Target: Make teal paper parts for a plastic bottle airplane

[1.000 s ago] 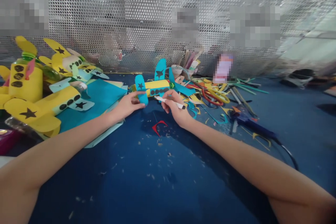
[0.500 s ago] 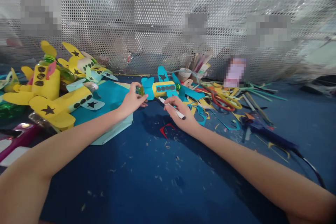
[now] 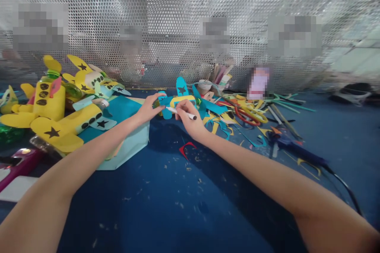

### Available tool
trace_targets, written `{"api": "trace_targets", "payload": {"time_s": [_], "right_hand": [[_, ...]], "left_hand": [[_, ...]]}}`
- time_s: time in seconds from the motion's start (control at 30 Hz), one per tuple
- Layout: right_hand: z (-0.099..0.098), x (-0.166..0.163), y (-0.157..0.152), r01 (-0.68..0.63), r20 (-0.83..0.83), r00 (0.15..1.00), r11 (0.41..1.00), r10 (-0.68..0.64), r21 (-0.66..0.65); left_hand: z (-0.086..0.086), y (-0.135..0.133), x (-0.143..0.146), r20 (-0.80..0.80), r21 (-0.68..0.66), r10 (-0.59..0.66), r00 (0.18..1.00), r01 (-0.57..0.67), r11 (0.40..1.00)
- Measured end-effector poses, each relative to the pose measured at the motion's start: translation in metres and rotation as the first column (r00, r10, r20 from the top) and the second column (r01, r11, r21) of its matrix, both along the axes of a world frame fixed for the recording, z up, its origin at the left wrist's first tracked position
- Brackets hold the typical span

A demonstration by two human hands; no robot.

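Near: red paper scrap (image 3: 183, 149) on the blue table (image 3: 142, 213), apart from the work. Right hand (image 3: 193, 125) holds a white marker (image 3: 171, 109) in a writing grip, presumably for fine control; tip slants to the tail, contact cannot be told. Left hand (image 3: 147, 110) grips the tail end of the bottle plane (image 3: 177, 99), apparently to steady it. Plane is at the fingertips of both hands: yellow wrap, blue wings, black star on the raised wing, green neck at right
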State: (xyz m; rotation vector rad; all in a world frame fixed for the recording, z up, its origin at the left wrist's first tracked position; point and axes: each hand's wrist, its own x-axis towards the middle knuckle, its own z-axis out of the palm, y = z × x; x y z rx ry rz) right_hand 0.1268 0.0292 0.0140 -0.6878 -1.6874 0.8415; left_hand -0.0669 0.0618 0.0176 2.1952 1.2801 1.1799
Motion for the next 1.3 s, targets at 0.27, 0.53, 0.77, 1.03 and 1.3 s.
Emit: {"api": "trace_targets", "payload": {"time_s": [0.27,0.53,0.77,1.03,1.3], "right_hand": [[-0.014,-0.002,0.005,0.05,-0.167,0.985,0.999,-0.05,-0.001],[-0.014,-0.002,-0.003,0.077,-0.022,0.997,0.996,-0.076,0.05],[-0.016,-0.002,-0.002,0.089,0.025,0.996,0.995,-0.091,0.043],[-0.016,-0.003,-0.003,0.093,0.018,0.995,0.995,-0.094,0.033],[-0.016,-0.003,-0.003,0.111,0.044,0.993,0.992,-0.114,0.058]], "left_hand": [[-0.024,0.01,0.002,0.238,-0.114,0.124,0.963,-0.1,0.988],[-0.024,0.01,0.002,0.097,0.004,0.131,0.987,-0.132,0.991],[-0.021,0.005,0.001,-0.027,0.065,0.103,0.994,-0.101,0.993],[-0.02,0.004,0.002,-0.026,0.005,0.138,0.99,-0.138,0.99],[-0.018,0.003,0.003,-0.03,0.004,0.133,0.991,-0.133,0.991]]}}
